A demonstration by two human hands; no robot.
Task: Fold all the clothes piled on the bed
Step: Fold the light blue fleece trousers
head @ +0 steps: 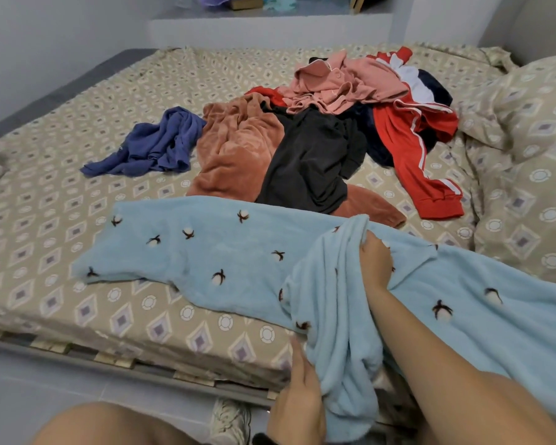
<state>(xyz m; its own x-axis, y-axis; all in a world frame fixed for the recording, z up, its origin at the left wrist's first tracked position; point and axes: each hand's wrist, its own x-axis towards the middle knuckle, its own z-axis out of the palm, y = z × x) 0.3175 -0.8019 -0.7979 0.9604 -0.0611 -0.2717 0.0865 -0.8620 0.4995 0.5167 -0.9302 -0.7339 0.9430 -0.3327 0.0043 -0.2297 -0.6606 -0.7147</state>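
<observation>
We reach our right hand (375, 264) forward, fingers bunching a fold of the blue fleece (225, 252) spread across the bed's (45, 220) near edge; our left hand (297, 403) grips its hanging end.

Light-blue garment (225, 252) — thick, fluffy fleece, matt; rust-brown garment (238, 152) — plush, velvety pile; red jacket (411, 149) smooth knit; bedsheet (45, 220) flat printed cotton-like cloth.

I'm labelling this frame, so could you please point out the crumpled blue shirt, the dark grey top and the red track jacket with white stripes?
crumpled blue shirt (154, 146), head view, bunched middle.
dark grey top (305, 162), head view, flat front.
red track jacket with white stripes (408, 146), head view, sleeve.
</observation>
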